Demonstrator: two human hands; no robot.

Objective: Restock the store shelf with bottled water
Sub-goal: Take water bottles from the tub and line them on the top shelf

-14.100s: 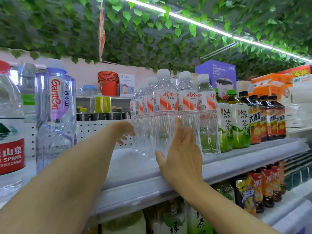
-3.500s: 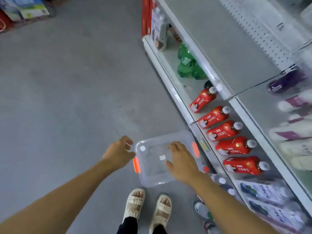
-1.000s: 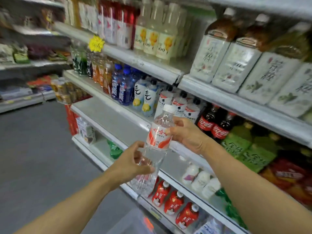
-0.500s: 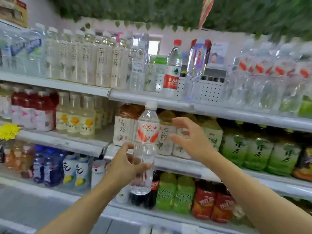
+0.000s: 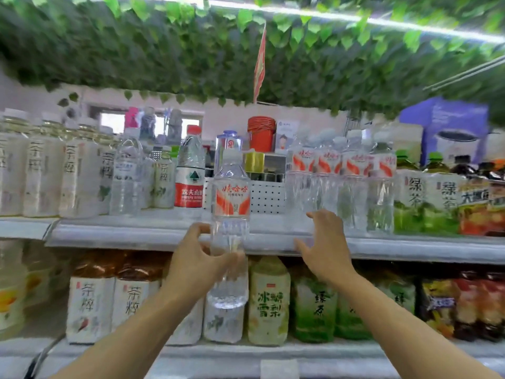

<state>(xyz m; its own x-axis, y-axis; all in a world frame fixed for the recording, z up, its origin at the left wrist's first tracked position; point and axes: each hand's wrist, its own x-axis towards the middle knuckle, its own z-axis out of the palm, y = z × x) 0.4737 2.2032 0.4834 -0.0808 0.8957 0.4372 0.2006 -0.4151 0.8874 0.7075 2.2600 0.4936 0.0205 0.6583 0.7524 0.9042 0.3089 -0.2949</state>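
My left hand [image 5: 200, 262] grips the lower body of a clear water bottle [image 5: 231, 214] with a white cap and a red-and-white label. The bottle is upright in front of the top shelf [image 5: 164, 232], its base below the shelf's edge. My right hand [image 5: 323, 247] is held up to the right of it, fingers spread and holding nothing, close to the shelf's edge. A row of the same water bottles [image 5: 340, 181] stands on the shelf further right. A bare stretch of shelf lies behind the held bottle.
Pale tea bottles [image 5: 52, 170] and a red-labelled water bottle [image 5: 190, 173] fill the shelf's left side; green tea bottles [image 5: 426, 195] stand at the right. A tall clear bottle [image 5: 228, 143] stands behind the held one. Lower shelf holds tea bottles [image 5: 269, 302]. Leaves hang overhead.
My view has tilted up to the top shelf. My left hand has raised the bottle to shelf height, and my right hand has moved right, away from the bottle.
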